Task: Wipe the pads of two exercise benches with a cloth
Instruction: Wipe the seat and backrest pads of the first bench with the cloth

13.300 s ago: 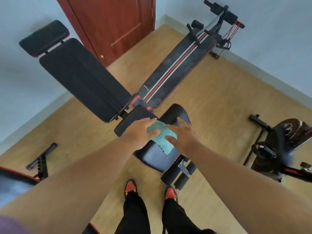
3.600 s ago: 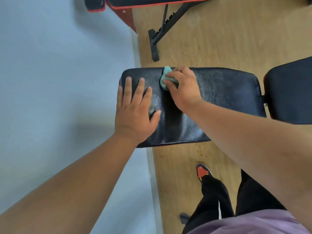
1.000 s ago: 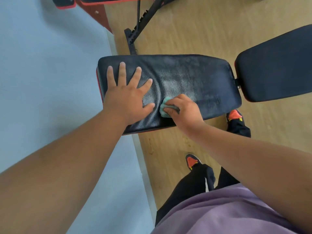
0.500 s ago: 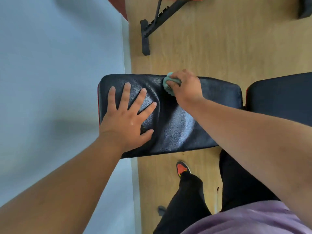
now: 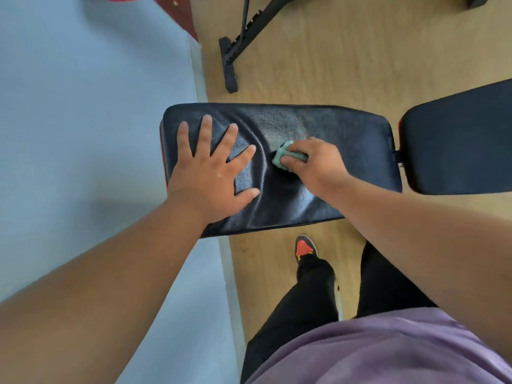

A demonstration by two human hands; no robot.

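A black leather bench pad [image 5: 346, 134] lies across the middle of the view, its left end against the wall. My left hand [image 5: 213, 173] rests flat on the pad's left part, fingers spread. My right hand [image 5: 315, 162] presses a bunched teal cloth [image 5: 285, 157] onto the pad's middle, and the leather creases around it. A second, longer black pad [image 5: 460, 142] of the same bench continues to the right, joined by a narrow gap.
A light blue wall [image 5: 83, 120] fills the left side. The black frame leg [image 5: 238, 48] of another bench stands on the wooden floor [image 5: 346, 51] beyond the pad. My legs in black trousers and a red-toed shoe [image 5: 304, 249] stand just in front of the pad.
My right hand has drawn the cloth back from the pad's far edge to its middle. My left hand stays pressed flat on the left end.
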